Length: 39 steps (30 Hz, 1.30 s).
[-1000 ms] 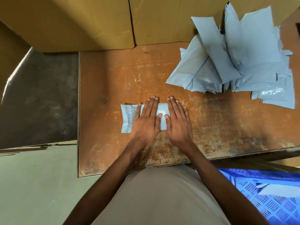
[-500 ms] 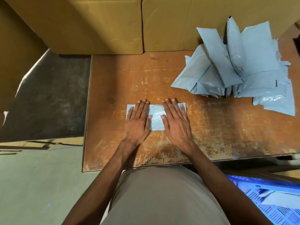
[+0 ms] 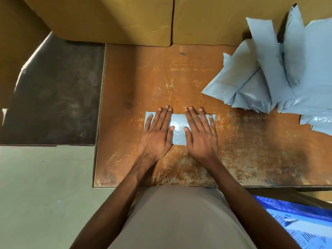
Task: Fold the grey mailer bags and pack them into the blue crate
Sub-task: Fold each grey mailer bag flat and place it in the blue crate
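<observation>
A folded grey mailer bag (image 3: 178,129) lies flat on the worn orange table (image 3: 251,146) in front of me. My left hand (image 3: 158,133) presses on its left part with straight fingers. My right hand (image 3: 201,133) presses on its right part the same way, thumbs nearly facing each other over the middle. A heap of unfolded grey mailer bags (image 3: 280,78) sits at the table's far right. The blue crate (image 3: 301,221) stands low at the bottom right, below the table edge, with a grey bag (image 3: 305,226) lying in it.
Large cardboard boxes (image 3: 116,20) stand along the table's back edge. A dark lower surface (image 3: 53,94) lies left of the table, and pale floor (image 3: 41,194) below it. My torso fills the bottom centre.
My hands have slid apart along the folded bag, the left one further left and the right one further right, so more of its middle shows. The bag stays in place.
</observation>
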Each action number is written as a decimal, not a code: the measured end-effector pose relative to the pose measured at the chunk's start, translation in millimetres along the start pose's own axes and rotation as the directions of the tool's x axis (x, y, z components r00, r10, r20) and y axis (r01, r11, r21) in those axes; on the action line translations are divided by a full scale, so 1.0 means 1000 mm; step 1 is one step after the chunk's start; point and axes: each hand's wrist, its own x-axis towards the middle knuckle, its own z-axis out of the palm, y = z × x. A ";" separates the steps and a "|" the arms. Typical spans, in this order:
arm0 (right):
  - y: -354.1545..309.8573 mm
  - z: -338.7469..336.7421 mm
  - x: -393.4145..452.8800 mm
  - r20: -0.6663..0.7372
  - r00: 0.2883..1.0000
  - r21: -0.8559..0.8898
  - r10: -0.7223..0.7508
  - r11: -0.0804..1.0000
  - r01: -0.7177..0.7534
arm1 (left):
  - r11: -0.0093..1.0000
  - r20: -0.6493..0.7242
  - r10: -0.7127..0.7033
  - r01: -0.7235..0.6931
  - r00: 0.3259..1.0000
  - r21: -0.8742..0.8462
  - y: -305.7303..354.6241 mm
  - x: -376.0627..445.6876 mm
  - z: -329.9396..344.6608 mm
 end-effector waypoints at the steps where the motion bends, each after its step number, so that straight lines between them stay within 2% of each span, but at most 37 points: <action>1: 0.000 0.000 0.000 0.002 1.000 -0.003 -0.001 1.000 0.001 | 1.000 0.004 0.001 -0.001 1.000 0.008 0.000 0.000 0.000; 14: -0.001 -0.001 -0.001 0.046 0.999 -0.044 -0.022 0.999 0.024 | 0.999 0.015 0.021 -0.020 1.000 -0.026 -0.001 -0.001 -0.002; 20: -0.007 -0.004 -0.004 -0.027 0.999 0.015 -0.040 0.999 0.040 | 0.973 -0.073 0.006 -0.023 0.997 -0.228 -0.006 -0.007 -0.013; 25: -0.021 0.000 0.000 0.015 0.990 0.003 -0.140 0.990 0.140 | 0.998 -0.083 0.002 -0.007 0.997 -0.060 -0.027 -0.015 -0.016; 31: -0.026 0.006 0.002 0.045 0.991 -0.071 -0.129 0.989 0.132 | 0.999 -0.037 -0.004 0.005 0.999 0.048 -0.034 -0.016 -0.009; 39: -0.026 0.006 0.006 0.069 0.990 -0.060 -0.123 0.990 0.128 | 0.996 -0.022 -0.015 0.017 1.000 0.088 -0.031 -0.013 -0.012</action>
